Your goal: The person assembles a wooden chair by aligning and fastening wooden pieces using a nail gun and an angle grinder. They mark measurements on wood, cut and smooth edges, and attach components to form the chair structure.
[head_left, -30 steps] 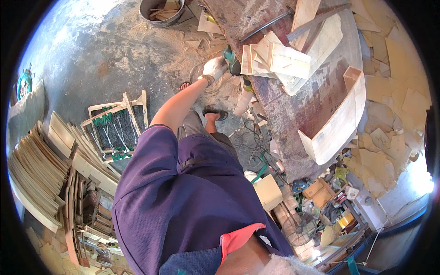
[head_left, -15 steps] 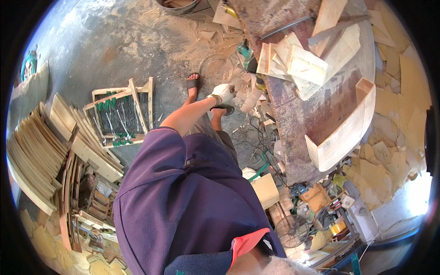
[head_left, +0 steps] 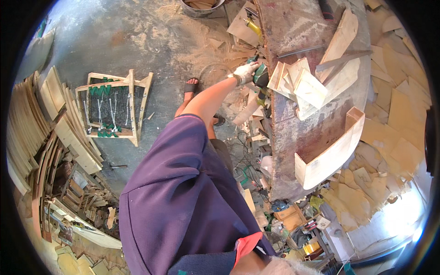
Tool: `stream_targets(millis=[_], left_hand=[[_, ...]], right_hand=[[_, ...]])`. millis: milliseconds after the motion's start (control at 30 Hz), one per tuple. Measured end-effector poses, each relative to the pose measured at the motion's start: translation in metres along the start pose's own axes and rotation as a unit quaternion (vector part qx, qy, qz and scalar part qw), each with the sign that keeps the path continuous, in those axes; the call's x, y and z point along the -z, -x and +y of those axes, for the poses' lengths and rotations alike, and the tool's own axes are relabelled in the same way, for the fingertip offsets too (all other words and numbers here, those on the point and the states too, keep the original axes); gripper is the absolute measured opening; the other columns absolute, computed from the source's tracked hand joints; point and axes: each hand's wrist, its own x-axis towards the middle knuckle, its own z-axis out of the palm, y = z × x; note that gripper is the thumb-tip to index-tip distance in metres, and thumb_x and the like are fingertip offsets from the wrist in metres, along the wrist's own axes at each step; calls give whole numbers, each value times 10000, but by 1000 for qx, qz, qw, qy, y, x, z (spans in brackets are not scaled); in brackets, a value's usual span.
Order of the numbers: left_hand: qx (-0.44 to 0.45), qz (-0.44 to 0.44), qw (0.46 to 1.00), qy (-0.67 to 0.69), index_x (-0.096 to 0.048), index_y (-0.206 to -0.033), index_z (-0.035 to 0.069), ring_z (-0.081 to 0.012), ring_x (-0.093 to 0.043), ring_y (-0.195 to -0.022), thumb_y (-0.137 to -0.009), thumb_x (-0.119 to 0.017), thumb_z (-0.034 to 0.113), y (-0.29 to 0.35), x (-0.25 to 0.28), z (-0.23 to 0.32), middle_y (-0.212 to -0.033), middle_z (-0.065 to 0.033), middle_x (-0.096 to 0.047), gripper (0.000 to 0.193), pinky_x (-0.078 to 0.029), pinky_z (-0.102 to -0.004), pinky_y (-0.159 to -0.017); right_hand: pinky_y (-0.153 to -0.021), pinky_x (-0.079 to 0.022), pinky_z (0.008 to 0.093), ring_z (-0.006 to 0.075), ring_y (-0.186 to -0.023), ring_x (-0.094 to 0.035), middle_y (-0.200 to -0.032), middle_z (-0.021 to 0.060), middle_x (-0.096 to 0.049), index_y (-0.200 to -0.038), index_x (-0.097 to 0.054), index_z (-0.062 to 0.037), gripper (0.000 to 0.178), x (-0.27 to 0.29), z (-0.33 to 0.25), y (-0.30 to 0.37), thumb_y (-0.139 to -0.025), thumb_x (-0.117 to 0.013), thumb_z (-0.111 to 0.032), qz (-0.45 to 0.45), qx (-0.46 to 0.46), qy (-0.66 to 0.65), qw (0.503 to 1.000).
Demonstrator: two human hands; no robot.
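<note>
My left hand (head_left: 245,73), in a whitish glove, reaches out to the edge of the worktable (head_left: 286,133). Its fingers close around a green and black power tool (head_left: 261,76) at that edge; the exact kind of tool cannot be made out. Pale wooden pieces (head_left: 308,87), stacked loosely and overlapping, lie on the tabletop just right of the tool. Nearer on the same table rests a long, pale wooden trough-shaped piece (head_left: 331,156) with upright ends. My right hand is outside the picture.
At left on the floor stands a wooden frame (head_left: 133,107) strung with white cords and green strips. Stacked curved boards (head_left: 30,123) lean beyond it. Scraps and cables (head_left: 247,151) lie beside the table. A bucket (head_left: 201,8) stands at the far end, near a yellow tool (head_left: 253,26).
My left hand has moved forward and right from above my feet to the table edge, and has taken hold of the green power tool. The view has shifted as well.
</note>
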Motion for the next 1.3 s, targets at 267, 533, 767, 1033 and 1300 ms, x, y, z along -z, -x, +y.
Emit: stream_targets(millis=[267,533,767,1033,1300], left_hand=[[-42,-40,997,59,-633,-1307,122,-341,-635,-1184,-869,-708,222,-5,31,-9,-1308,-134,-656,455,-515,-414,-967],[253,84,923,276,-688,-1217,48,-172,-681,-844,-874,-736,278,157,62,-14,-979,-106,-748,417,-539,-334,-775],[370,271,490,742,-549,-823,101,-205,-588,-616,-948,-724,460,238,79,11,-695,-41,-580,419,-517,-362,-618],[325,184,295,879,-487,-710,155,-139,-472,-528,-895,-731,541,236,53,12,-587,43,-445,493,-461,-331,-608],[304,204,871,326,-694,-890,64,-254,-680,-687,-836,-693,201,155,23,37,-757,-141,-696,147,-530,-390,-639]], right_hand=[[-885,-538,483,420,-1041,-685,-1100,222,-714,-1346,-566,-23,452,48,-53,-26,-934,-682,-168,172,53,15,984],[-1035,-485,475,406,-1248,-577,-1328,215,-599,-1339,-604,-97,498,75,-218,-122,-894,-733,-280,134,279,76,948],[-944,-530,433,310,-1073,-661,-1201,169,-647,-1105,-691,-54,318,36,-292,-163,-867,-774,-248,-149,336,72,927],[-364,-401,272,115,-418,-473,-685,3,-545,-927,-603,-105,175,36,-292,-137,-1004,-651,-254,-159,172,-274,933],[-325,-288,291,107,-378,-357,-594,-43,-450,-773,-475,-184,430,118,-211,-157,-1066,-524,-496,-56,36,-583,810]])
